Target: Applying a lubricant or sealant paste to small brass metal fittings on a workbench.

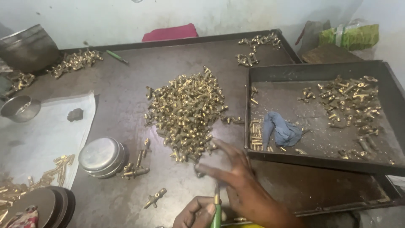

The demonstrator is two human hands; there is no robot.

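My right hand (236, 177) reaches forward with its fingers spread, just short of the near edge of a large pile of small brass fittings (185, 112) on the dark metal table (126, 84). It holds nothing. Low in the frame, my left hand (198, 213) is closed around a thin green-handled tool (217, 211) with a brass piece at its tip. A single brass fitting (155, 198) lies on the table to the left of that hand.
A dark metal tray (320, 71) at the right holds brass parts (350, 101) and a blue rag (282, 130). A round steel tin (101, 156), a steel bowl (20, 108), white paper (42, 135) and smaller brass heaps (76, 61) lie to the left.
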